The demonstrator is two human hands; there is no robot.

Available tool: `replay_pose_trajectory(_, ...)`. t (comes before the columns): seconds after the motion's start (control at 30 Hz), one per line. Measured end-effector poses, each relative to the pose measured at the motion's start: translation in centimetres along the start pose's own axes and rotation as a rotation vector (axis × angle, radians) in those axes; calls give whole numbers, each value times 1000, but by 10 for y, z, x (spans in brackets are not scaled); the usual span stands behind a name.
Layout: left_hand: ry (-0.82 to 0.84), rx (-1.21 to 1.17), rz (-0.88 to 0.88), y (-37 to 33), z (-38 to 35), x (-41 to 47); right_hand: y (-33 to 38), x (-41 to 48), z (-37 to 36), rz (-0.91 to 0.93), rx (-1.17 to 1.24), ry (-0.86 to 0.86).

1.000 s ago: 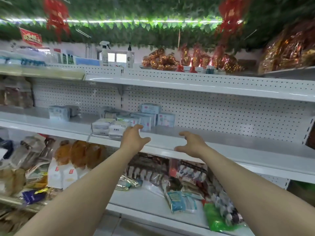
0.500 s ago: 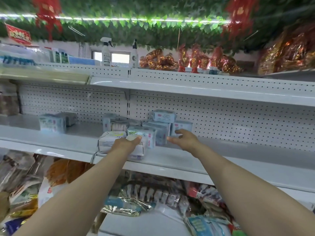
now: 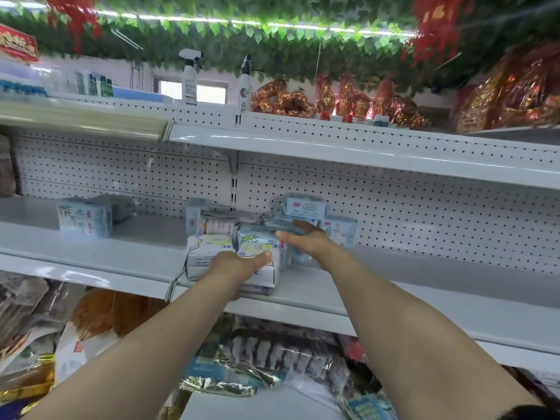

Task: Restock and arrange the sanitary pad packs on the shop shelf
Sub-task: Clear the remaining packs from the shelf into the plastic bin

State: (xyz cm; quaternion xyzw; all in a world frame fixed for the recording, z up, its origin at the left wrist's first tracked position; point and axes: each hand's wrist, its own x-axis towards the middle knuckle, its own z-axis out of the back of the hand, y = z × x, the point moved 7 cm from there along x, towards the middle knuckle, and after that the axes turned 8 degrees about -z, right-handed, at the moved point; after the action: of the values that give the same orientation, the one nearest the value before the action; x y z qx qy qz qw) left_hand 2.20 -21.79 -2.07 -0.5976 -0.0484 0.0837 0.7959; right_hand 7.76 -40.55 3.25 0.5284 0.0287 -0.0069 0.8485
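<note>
Several sanitary pad packs sit clustered on the middle white shelf (image 3: 394,286). My left hand (image 3: 236,266) grips the front white pad pack (image 3: 206,253) at the shelf edge, thumb lying across its top. My right hand (image 3: 309,239) reaches in beside it, its fingers straight against a pale blue pack (image 3: 257,237) in the cluster. Behind them one pack (image 3: 306,206) lies on top of the others and a pink-and-white pack (image 3: 344,234) stands to the right. A separate small stack of packs (image 3: 85,219) sits further left on the same shelf.
The upper shelf (image 3: 333,147) overhangs close above, carrying spray bottles (image 3: 189,77) and red-gold foil gift bags (image 3: 348,100). Bagged snacks (image 3: 272,359) crowd the lower shelf beneath my arms. A pegboard wall (image 3: 424,213) backs the middle shelf.
Both hands have moved up from the shelf's front edge into the pad cluster. The left hand has closed on the front white pack and the right hand has come against the blue pack.
</note>
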Motion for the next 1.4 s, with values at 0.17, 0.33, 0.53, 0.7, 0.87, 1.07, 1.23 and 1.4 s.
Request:
replay_pose_trajectory(0.17, -16, -14, 2, 4, 0, 3, -1, 7, -10, -8, 8, 61)
replay_pose_trajectory(0.33, -32, -6, 28, 6, -2, 8, -13, 9, -15, -117, 63, 58)
replay_pose_trajectory(0.53, -43, 7, 24, 10, -1, 9, -16, 13, -26, -194, 168, 64)
replay_pose_trajectory(0.7, -58, 18, 5, 13, -2, 8, -25, 22, -26, -240, 307, -29)
replay_pose_trajectory(0.87, -94, 54, -17, 15, -2, 6, -42, 25, -16, -254, 545, -156)
replay_pose_trajectory(1.07, -191, 90, -113, 14, -3, -5, -55, 6, 16, -171, 506, -258)
replay_pose_trajectory(1.23, -272, 40, -139, 12, -12, -30, -64, -23, 42, -163, 509, -243)
replay_pose_trajectory(1.4, -269, 4, -101, 13, -12, -45, -55, -37, 41, -175, 381, -146)
